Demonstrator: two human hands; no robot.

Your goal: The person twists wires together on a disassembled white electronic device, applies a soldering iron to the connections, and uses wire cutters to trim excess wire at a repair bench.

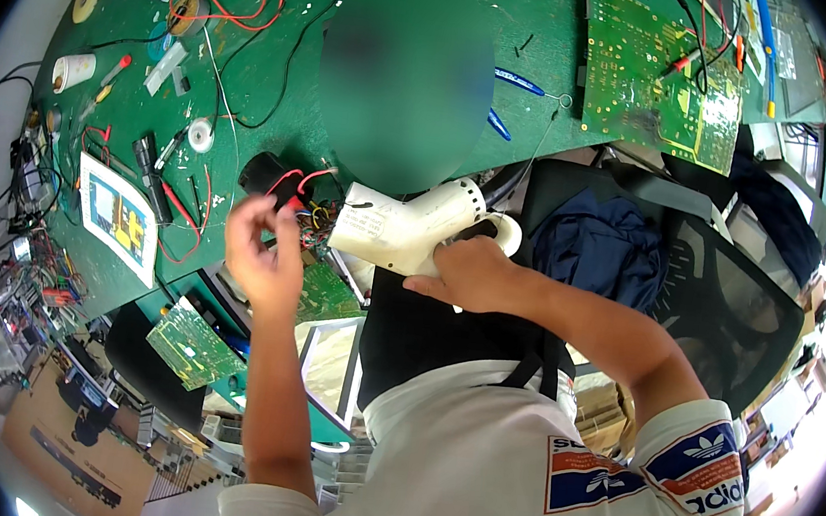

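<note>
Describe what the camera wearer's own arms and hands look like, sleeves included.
The left hand and right hand wear no gloves, and the left forearm and right forearm are bare. The shirt is short-sleeved: the left sleeve shows plain white; the right sleeve is white with navy and orange-red printed panels carrying white and dark markings.

Workbench (286,126): circuit board (614,78) at far right, test probe (682,63) on it, tool handles (519,81) left of board. Left side: cup (75,72) near left edge, wire spool (189,8) farther back and right of cup; flashlight (151,171) just right of printed sheet (105,199), tape roll (200,141) right of flashlight. Near edge: housing (371,229), right hand (476,272) on its right part, canister (262,170) left of it, beyond left hand (267,249). Chair (726,313) right of housing, jacket (598,251) on chair.
</note>
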